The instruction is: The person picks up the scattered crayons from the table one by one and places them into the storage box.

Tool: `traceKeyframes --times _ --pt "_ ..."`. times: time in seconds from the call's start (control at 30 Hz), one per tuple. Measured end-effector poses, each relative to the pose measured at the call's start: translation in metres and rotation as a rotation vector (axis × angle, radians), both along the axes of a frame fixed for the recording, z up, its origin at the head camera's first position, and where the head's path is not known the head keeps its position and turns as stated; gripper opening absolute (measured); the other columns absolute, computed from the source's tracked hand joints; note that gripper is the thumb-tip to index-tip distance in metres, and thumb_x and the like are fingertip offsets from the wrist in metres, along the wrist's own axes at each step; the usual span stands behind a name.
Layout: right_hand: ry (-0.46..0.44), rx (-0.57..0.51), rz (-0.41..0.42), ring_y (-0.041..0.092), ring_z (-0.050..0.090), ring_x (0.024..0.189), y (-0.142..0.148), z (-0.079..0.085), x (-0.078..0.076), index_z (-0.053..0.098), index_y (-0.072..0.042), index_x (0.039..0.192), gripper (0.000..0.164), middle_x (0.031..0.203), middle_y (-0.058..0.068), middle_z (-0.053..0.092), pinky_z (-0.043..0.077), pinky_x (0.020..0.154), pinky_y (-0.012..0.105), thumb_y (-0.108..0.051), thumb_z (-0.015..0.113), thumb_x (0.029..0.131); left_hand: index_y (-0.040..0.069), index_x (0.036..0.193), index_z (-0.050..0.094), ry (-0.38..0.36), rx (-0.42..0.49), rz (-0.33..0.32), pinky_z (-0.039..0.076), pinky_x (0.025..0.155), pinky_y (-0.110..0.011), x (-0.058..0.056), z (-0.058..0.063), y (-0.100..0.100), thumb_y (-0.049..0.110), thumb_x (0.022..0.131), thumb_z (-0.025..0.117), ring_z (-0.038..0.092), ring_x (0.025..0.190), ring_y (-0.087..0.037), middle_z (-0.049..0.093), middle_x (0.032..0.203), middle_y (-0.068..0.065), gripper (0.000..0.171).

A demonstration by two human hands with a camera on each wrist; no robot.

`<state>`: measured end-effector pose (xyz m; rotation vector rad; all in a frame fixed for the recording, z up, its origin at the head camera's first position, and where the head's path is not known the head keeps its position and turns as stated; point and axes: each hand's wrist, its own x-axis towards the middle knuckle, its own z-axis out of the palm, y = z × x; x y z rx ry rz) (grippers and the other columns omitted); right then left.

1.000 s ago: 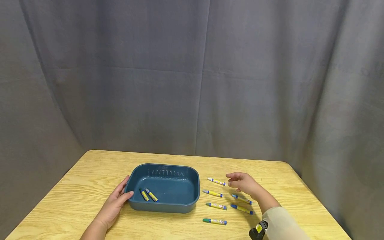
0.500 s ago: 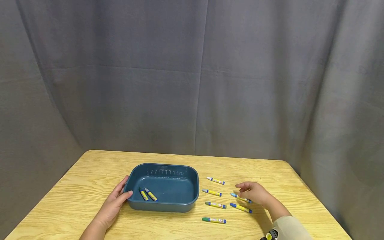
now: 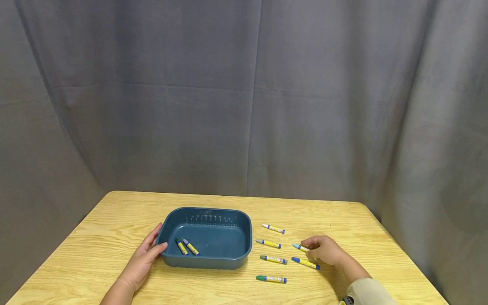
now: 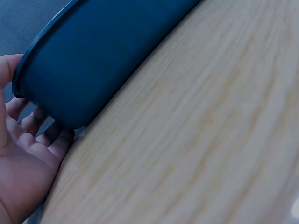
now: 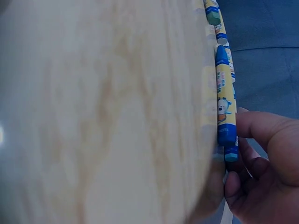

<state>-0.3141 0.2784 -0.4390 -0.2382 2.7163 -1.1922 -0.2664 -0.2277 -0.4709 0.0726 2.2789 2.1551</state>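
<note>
My left hand (image 3: 142, 259) holds the left end of a dark teal plastic tub (image 3: 206, 263), thumb over the rim and the other fingers along the outer wall. Two crayons, one black-tipped (image 3: 181, 247) and one grey-tipped (image 3: 191, 247), lie inside it. On the right, my right hand (image 3: 327, 250) pinches a light blue crayon (image 3: 299, 247) low at the table, covering its rear end. Just nearer than that lies a dark blue crayon (image 3: 306, 263). In the right wrist view, this dark blue crayon (image 5: 226, 100) stands partly before the thumb and the light blue one.
Between tub and right hand lies a loose column of crayons: white (image 3: 273, 228), pale grey (image 3: 268, 244), olive (image 3: 273, 259) and green (image 3: 271, 279). The wooden table (image 3: 213, 288) ends at a grey curtain (image 3: 244, 106) behind.
My right hand has moved down and to the right from beside the white crayon to the light blue crayon, and its fingers have closed on it. The left hand stays at the tub.
</note>
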Motion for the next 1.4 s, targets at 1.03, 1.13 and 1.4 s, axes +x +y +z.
traceKeyframes --times 1.03,1.13,1.4 --pt "-0.009 -0.189 -0.074 0.02 0.058 0.095 -0.066 0.039 -0.029 0.052 0.005 0.136 0.042 0.123 0.025 0.06 0.055 0.079 0.039 -0.014 0.052 0.099 0.011 0.158 0.012 0.0 0.014 0.01 0.034 0.088 0.003 0.001 -0.001 -0.002 0.02 0.1 0.052 0.034 0.101 0.034 0.011 0.165 -0.016 0.072" --pt "-0.012 -0.23 -0.06 0.02 0.058 0.095 -0.08 0.045 -0.034 0.05 0.005 0.138 0.042 0.124 0.026 0.059 0.055 0.084 0.042 -0.013 0.051 0.1 0.011 0.158 0.012 0.004 0.02 0.008 0.034 0.088 0.003 0.001 0.0 -0.001 0.02 0.1 0.052 0.035 0.103 0.032 0.012 0.165 -0.017 0.072" --pt "-0.015 -0.287 -0.029 0.024 0.061 0.094 -0.12 0.058 -0.046 0.054 0.005 0.133 0.039 0.111 0.017 0.065 0.057 0.078 0.035 -0.011 0.052 0.098 0.011 0.158 0.013 0.004 0.028 0.015 0.035 0.088 0.002 0.0 0.001 0.001 0.019 0.099 0.053 0.036 0.103 0.031 0.014 0.164 -0.016 0.071"
